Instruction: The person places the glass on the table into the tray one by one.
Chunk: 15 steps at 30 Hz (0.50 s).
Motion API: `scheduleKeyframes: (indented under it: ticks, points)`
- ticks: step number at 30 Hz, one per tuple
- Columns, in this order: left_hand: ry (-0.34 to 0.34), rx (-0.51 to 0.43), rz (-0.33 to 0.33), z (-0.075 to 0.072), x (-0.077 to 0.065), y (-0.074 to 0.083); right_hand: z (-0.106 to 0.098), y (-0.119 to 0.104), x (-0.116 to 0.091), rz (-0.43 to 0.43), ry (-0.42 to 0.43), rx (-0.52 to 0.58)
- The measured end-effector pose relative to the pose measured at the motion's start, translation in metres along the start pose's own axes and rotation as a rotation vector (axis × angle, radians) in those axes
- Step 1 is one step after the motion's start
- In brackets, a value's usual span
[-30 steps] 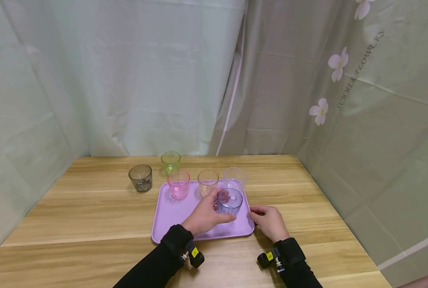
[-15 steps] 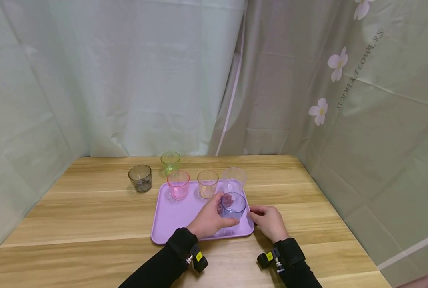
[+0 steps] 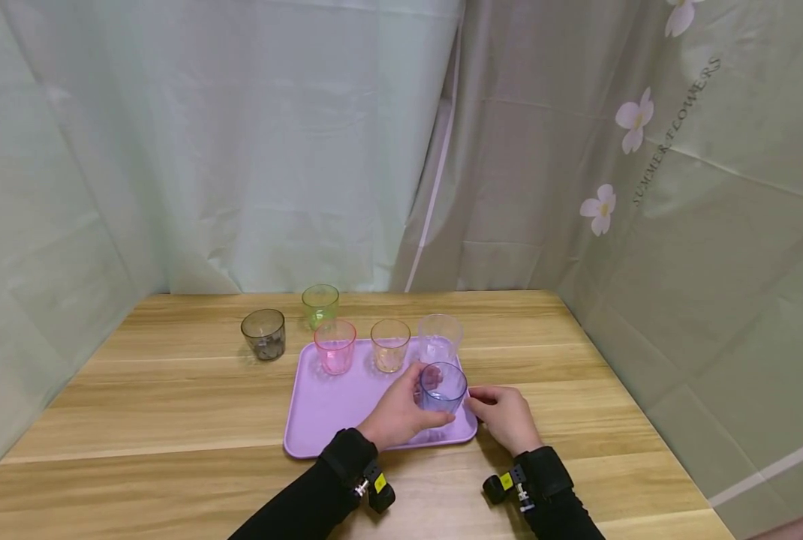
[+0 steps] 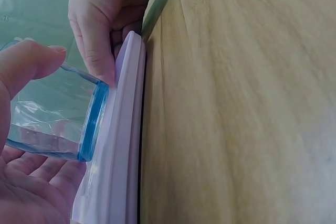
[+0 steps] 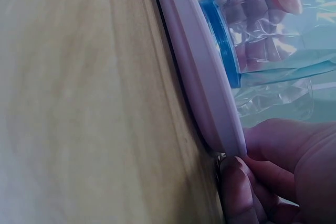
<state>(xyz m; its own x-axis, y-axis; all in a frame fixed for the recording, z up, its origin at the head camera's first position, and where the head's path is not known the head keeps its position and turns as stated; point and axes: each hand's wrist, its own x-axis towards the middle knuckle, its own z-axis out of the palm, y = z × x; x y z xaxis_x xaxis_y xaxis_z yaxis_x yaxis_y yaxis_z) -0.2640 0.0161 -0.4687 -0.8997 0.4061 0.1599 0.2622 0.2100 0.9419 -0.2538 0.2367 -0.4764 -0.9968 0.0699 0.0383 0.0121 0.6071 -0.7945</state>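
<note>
My left hand point(image 3: 395, 411) grips a clear blue cup point(image 3: 443, 390), thumb on the near side and fingers behind it. The cup is upright over the right front part of a purple tray point(image 3: 327, 412). In the left wrist view the thick blue base point(image 4: 94, 121) is at the tray's rim level; whether it touches the tray floor I cannot tell. My right hand point(image 3: 506, 416) pinches the tray's right edge, thumb above and fingers below, as the right wrist view shows. Along the tray's back stand a pink cup point(image 3: 336, 349), a pale amber cup point(image 3: 389, 346) and a colourless cup point(image 3: 440, 337).
On the wooden table point(image 3: 172, 390), behind the tray's left corner, is a green cup point(image 3: 320, 306). A smoky grey cup point(image 3: 264, 335) stands to the tray's left. Curtains point(image 3: 307, 150) hang behind the table and at both sides.
My left hand has carried the blue cup a little to the right and toward the tray's front, away from the colourless cup. The right hand and the tray have stayed put.
</note>
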Motion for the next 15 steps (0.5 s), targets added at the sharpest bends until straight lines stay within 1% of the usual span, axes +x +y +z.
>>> scheduleKeyframes:
  ticks: [8, 15]
  points:
    - [-0.008, -0.021, -0.014, 0.0032, -0.0007, 0.0009, -0.0017, -0.0013, -0.0021, 0.001, -0.004, -0.005]
    - [0.0, -0.011, -0.022, 0.0056, -0.0022, 0.0001, -0.0021, -0.0023, -0.0028, 0.004, -0.004, 0.0]
